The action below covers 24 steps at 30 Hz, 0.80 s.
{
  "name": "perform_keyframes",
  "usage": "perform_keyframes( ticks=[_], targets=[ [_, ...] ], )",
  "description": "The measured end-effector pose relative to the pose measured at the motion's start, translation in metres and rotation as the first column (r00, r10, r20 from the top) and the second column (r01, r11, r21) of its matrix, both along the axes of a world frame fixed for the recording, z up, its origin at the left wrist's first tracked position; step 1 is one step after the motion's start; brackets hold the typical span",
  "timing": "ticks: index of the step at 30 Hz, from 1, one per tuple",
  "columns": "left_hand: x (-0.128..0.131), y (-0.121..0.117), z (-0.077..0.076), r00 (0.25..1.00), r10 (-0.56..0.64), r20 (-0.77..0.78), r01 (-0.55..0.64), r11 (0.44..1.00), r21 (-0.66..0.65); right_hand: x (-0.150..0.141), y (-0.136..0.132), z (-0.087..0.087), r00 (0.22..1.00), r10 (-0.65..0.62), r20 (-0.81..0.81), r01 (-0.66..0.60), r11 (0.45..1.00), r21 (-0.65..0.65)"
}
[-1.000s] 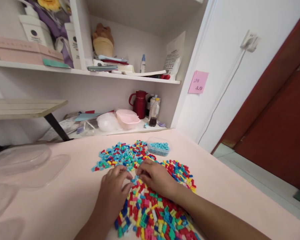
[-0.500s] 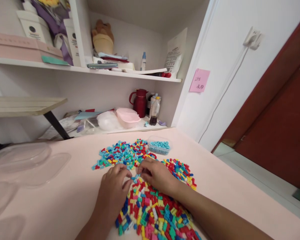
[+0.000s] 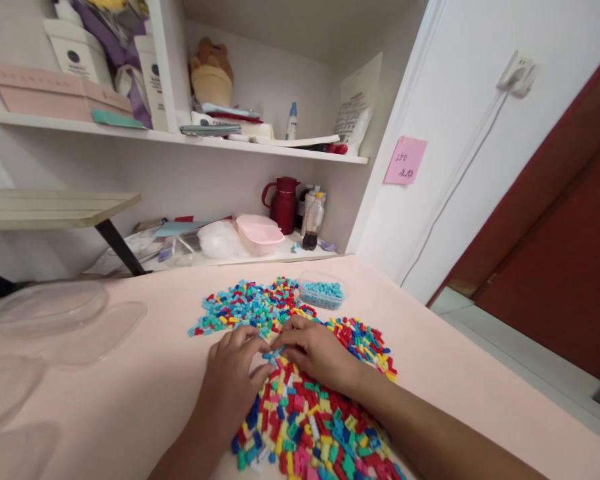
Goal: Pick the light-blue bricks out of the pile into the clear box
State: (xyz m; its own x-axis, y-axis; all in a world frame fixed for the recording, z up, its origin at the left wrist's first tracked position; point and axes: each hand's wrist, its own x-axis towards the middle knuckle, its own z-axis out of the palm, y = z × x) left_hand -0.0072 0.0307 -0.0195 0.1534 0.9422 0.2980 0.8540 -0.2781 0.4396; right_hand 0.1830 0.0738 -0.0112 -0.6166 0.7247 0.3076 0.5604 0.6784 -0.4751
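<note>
A wide pile of small coloured bricks (image 3: pixel 305 413) covers the middle of the pink table (image 3: pixel 145 393). My left hand (image 3: pixel 233 383) rests on the pile's left side, its fingers curled toward light blue bricks (image 3: pixel 270 358). My right hand (image 3: pixel 315 353) lies over the pile beside it, fingertips pinched at the same spot. The two hands almost touch there. Beyond them stands a small clear tub of light blue bricks (image 3: pixel 323 293).
Clear plastic lids (image 3: pixel 55 327) lie at the table's left. A shelf behind holds a pink lidded box (image 3: pixel 259 235), a red jug (image 3: pixel 283 203) and bottles (image 3: pixel 314 220). A pink note (image 3: pixel 405 160) sticks on the white wall; a red door (image 3: pixel 555 233) stands at right.
Both hands have stayed at the same spot on the pile, fingers shifting slightly around the light blue bricks. The view has drifted a little.
</note>
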Motion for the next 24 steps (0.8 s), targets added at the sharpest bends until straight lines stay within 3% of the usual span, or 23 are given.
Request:
perform_keyframes(
  ticks=[11, 24],
  targets=[
    [0.0, 0.0002, 0.0003, 0.998, 0.062, -0.014, -0.061, 0.997, 0.057, -0.0038, -0.004, 0.0043, 0.994, -0.11, -0.011, 0.109, 0.993, -0.049],
    [-0.0012, -0.0015, 0.0004, 0.993, 0.115, -0.03, -0.112, 0.989, 0.095, 0.0015, -0.0012, 0.004, 0.994, -0.102, -0.026, 0.101, 0.993, -0.064]
  ],
)
